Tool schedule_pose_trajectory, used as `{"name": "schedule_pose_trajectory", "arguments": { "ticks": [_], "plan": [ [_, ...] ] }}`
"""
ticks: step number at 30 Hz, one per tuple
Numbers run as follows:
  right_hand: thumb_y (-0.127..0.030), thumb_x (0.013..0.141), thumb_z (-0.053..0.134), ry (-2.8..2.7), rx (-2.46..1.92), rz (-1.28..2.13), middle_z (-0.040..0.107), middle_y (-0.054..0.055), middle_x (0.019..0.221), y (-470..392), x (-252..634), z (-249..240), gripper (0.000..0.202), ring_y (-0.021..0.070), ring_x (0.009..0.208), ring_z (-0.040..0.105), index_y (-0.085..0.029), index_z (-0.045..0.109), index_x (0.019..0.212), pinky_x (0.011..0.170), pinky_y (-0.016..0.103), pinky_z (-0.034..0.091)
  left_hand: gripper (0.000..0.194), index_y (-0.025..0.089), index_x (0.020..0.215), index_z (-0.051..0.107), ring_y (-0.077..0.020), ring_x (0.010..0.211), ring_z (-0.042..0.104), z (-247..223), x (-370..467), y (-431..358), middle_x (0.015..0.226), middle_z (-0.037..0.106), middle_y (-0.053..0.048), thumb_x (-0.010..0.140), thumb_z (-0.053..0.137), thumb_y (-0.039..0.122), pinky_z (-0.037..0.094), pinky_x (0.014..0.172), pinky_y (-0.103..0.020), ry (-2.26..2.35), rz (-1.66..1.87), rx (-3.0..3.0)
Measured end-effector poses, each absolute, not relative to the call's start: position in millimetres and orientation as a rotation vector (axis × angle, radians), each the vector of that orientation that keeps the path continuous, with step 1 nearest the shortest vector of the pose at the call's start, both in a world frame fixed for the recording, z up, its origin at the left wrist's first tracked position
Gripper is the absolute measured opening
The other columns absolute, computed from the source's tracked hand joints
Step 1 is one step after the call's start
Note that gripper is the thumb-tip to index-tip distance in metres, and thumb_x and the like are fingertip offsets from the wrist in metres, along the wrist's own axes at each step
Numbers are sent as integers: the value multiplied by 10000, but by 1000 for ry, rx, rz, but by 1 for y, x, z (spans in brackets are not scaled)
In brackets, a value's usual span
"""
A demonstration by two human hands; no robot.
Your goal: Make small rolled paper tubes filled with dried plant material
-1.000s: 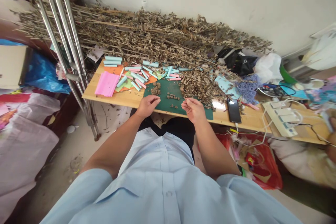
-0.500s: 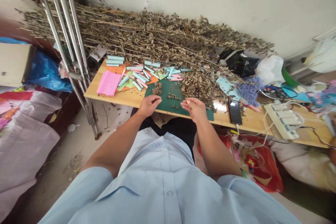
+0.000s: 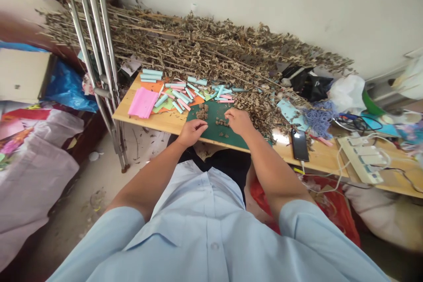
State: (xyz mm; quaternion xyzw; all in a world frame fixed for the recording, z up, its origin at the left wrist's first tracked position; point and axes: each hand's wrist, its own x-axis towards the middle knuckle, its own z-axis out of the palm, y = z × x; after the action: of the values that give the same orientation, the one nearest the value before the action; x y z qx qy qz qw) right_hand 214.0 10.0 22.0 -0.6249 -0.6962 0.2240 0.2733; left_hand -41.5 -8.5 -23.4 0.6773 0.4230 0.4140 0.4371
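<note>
Dry brown plant matter lies in small lots on a dark green mat [image 3: 214, 111]. My left hand [image 3: 193, 133] is over the mat's near left edge, thumb and fingertips pressed together; whatever they hold is too small to name. Just beyond it sits a clump of crumbled plant bits [image 3: 202, 112]. Reaching farther in, my right hand [image 3: 238, 121] has its fingers pinched at the right end of a row of small brown balls [image 3: 221, 122]. Its fingertips partly hide what they touch. A few loose crumbs [image 3: 224, 135] lie between the hands.
Dried leafy stalks [image 3: 198, 44] fill the back, with a loose leaf heap [image 3: 256, 105] on the right. Blue and pink paper rolls [image 3: 181, 94] and pink sheets [image 3: 142, 102] lie left. A phone [image 3: 299, 144] and power strip [image 3: 360, 158] sit right. Metal crutches [image 3: 95, 53] stand left.
My right hand has moved forward and left, from the mat's near right side to the row of balls. My left hand stays pinched in about the same place. The view has shifted slightly.
</note>
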Motion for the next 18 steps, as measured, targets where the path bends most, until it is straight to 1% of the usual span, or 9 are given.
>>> {"name": "schedule_pose_trajectory", "arguments": {
  "ticks": [3, 6, 10, 18],
  "plan": [
    [-144, 893, 592, -2158, -1776, 485, 789, 52, 944, 26, 212, 26, 212, 232, 910, 711, -218, 777, 966, 884, 329, 512, 242, 178, 979, 757, -186, 833, 695, -24, -41, -8, 895, 748, -54, 902, 662, 387, 563, 776, -314, 1048, 1035, 1675],
    [-171, 923, 570, -2369, -1790, 448, 785, 58, 1031, 38, 209, 28, 223, 238, 982, 695, -226, 768, 1009, 900, 323, 494, 228, 175, 970, 759, -178, 831, 692, -23, -40, -8, 900, 748, -55, 903, 665, 372, 556, 781, -305, 1042, 1039, 1697],
    [-203, 929, 572, -2456, -1834, 473, 777, 47, 1076, 48, 203, 28, 217, 239, 995, 682, -254, 759, 1027, 875, 317, 487, 206, 177, 954, 759, -175, 816, 685, -21, -41, -9, 884, 743, -51, 909, 659, 351, 552, 782, -305, 1041, 1054, 1729],
    [-254, 934, 597, -2384, -1872, 434, 773, 66, 1084, 53, 197, 30, 214, 247, 985, 681, -234, 761, 1070, 848, 331, 495, 200, 172, 957, 761, -171, 818, 682, -20, -40, -10, 893, 746, -53, 914, 657, 338, 541, 780, -298, 1026, 1071, 1728]
  ]
}}
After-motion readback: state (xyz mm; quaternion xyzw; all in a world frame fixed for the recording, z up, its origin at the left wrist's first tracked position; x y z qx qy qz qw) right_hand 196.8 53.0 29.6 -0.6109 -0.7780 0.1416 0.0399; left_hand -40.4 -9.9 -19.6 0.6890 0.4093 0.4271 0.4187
